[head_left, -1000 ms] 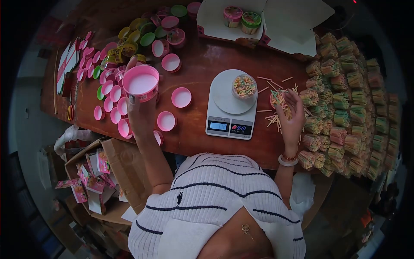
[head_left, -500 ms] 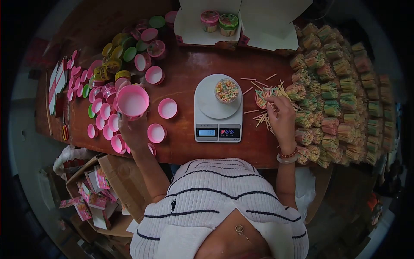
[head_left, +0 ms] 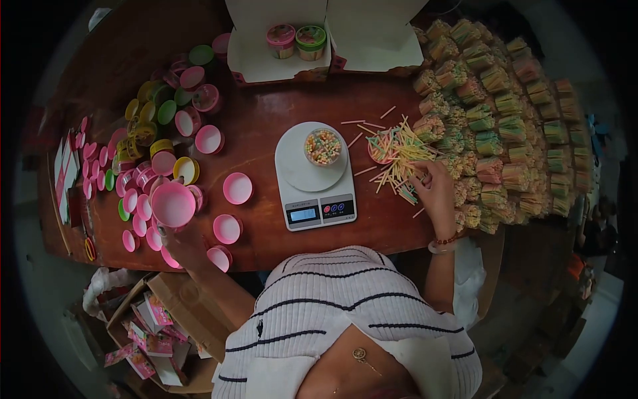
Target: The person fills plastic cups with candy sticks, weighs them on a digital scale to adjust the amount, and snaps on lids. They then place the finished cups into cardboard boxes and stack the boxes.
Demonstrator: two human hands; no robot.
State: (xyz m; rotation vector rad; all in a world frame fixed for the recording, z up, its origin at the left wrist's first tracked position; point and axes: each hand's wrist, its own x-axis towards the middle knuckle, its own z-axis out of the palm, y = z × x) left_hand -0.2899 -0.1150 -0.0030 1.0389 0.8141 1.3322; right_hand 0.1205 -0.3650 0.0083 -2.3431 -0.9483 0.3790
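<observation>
In front of me stretches a red-brown table (head_left: 259,143), its right end heaped with bundled sticks (head_left: 495,133), mostly pale yellow, pink and green. Low on the left, beside the table, a cardboard box (head_left: 183,302) holds printed pink cartons (head_left: 159,343). An open white box (head_left: 372,56) sits along the table's far side, with a pink-lidded tub (head_left: 281,41) and a green-lidded tub (head_left: 311,42) standing side by side in it. Mid-table is a white scale (head_left: 312,178), display lit, the figures too dim for me to read. Just right of it spreads a loose heap of sticks (head_left: 397,156).

The person's right hand (head_left: 435,189) is at the near right edge of that heap, fingers bent towards the thumb; I can't tell whether a stick is pinched there. The left hand (head_left: 185,247) grips a pink tub (head_left: 174,205), mouth upward, above a crowd of others on the left. A clear tub (head_left: 324,162) packed with sticks stands on the scale. Smallest, at far left, are orange-handled scissors (head_left: 90,249).
</observation>
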